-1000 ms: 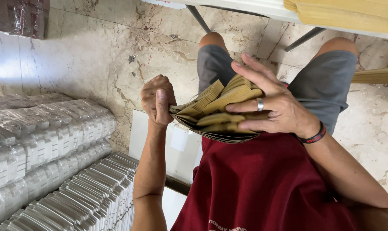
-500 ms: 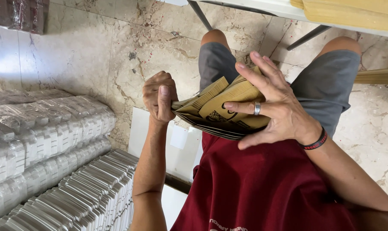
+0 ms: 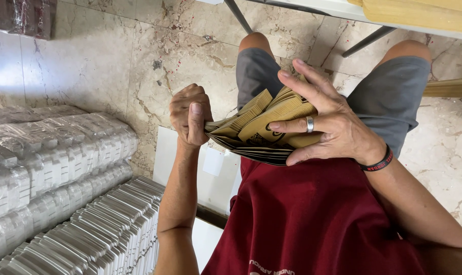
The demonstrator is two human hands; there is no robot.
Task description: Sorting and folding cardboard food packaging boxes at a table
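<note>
Left hand (image 3: 190, 114) clenched on end of brown paper bag stack (image 3: 259, 127), held over your lap. Right hand (image 3: 325, 122) spread across top, fingers fanning edges. Looks like mid-count. Next: thumb off one bag cleanly, keep left pinch firm.

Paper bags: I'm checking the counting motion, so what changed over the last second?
The right hand lifted its fingers and spread them across the fanned paper bags, thumbing the top ones apart. The left hand stayed clenched on the stack's end; the wrapped packs did not move.
</note>
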